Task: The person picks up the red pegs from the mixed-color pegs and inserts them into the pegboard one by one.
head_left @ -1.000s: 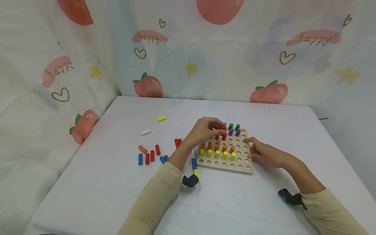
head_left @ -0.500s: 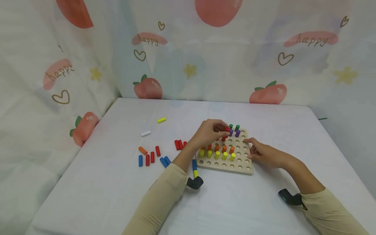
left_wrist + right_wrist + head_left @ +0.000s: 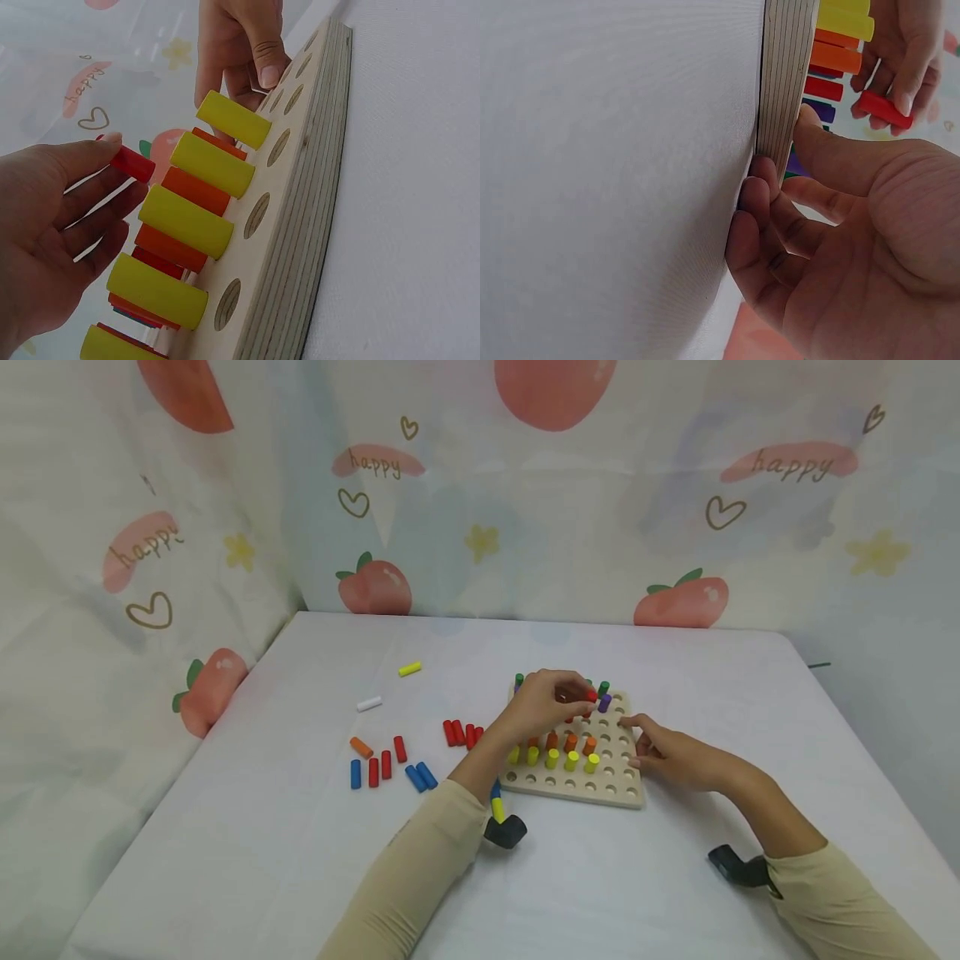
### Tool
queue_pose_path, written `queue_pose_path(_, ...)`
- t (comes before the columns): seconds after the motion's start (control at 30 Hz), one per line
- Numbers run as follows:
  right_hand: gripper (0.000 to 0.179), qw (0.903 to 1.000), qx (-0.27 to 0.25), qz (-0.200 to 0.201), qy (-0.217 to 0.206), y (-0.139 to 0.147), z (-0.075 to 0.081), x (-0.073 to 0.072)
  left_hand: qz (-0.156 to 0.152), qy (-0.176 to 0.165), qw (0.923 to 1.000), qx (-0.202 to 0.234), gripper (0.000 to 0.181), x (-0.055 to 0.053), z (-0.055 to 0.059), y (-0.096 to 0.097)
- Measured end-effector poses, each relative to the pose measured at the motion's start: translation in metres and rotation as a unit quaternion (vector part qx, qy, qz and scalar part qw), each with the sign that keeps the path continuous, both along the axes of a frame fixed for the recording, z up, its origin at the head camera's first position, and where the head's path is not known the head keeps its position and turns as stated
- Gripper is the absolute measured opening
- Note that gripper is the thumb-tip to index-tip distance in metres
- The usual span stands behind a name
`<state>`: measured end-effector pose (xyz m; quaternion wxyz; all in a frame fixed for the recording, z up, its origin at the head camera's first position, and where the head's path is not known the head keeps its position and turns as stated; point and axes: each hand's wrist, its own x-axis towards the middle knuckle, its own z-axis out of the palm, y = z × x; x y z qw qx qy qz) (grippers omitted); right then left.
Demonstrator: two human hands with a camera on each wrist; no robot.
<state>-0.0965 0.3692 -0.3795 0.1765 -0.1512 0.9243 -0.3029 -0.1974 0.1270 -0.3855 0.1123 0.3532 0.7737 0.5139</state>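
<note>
Between thumb and fingertips, my left hand (image 3: 542, 702) pinches a red peg (image 3: 135, 163) in the air over the wooden pegboard (image 3: 570, 787). My right hand (image 3: 682, 758) grips the board's right edge; in the right wrist view its thumb lies at the top edge and the other fingers curl against the side near the cloth. Upright in the holes stand a front row of yellow pegs (image 3: 552, 760) and an orange row (image 3: 571, 744) behind it. Farther back are red pegs, partly hidden by my left hand, plus purple pegs (image 3: 604, 702) and green pegs (image 3: 603, 688).
Left of the board lie loose red pegs (image 3: 386, 765), blue pegs (image 3: 422, 776) and an orange peg (image 3: 361, 747). A white peg (image 3: 369, 704) and a yellow peg (image 3: 409, 669) lie farther back. One more yellow peg (image 3: 497, 810) lies beside my left wrist.
My left hand has moved to the right across the board, carrying the red peg. My right hand keeps its place at the board's edge.
</note>
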Motion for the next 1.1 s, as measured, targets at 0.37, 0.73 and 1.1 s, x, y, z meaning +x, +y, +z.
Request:
queue_pose_path(0.37,0.058,0.9999,0.001,0.007,0.012,0.0,0.0,0.001,0.007,0.006,0.9998,-0.017,0.014,0.002,-0.007,0.004)
queue_pose_path(0.73,0.057,0.9996,0.001,0.02,0.02,-0.004,-0.001,-0.004,0.015,0.032,0.9992,-0.019,0.016,-0.002,-0.008,-0.002)
queue_pose_path(1.1,0.059,0.9998,0.014,0.003,0.011,0.004,-0.004,0.0,0.024,0.006,0.9992,-0.031,0.018,-0.001,-0.015,0.006)
